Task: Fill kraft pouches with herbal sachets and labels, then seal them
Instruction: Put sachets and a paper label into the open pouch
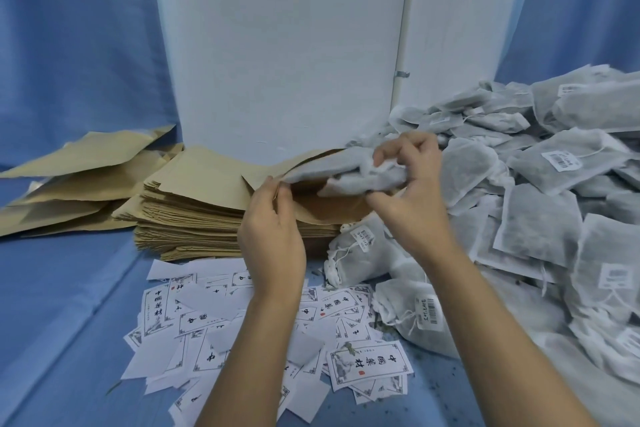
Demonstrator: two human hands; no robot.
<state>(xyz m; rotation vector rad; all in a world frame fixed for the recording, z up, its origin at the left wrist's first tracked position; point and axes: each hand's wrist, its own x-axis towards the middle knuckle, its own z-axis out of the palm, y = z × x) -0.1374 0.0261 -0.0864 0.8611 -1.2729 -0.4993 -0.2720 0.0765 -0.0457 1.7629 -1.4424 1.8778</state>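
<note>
A left hand [273, 229] pinches open the lip of a kraft pouch [323, 209] while the right hand [412, 198], fingers curled, grips bunched sachets [349, 172] at its mouth. The wad looks wide and, if forced, could tear or snag the lip. Left of the grip sit stacked pouches [194, 211], below it loose labels [242, 322], and to the right a sachet heap [554, 191] crowds the wrist.

Blue-clothed table [69, 305] bears stacked kraft pouches [194, 211], scattered labels [370, 364], heaped sachets [540, 232].

A grey sachet [346, 170] sits half inside the open kraft pouch [329, 210] atop the pouch stack [194, 218], labels [369, 362] scattered in front.
</note>
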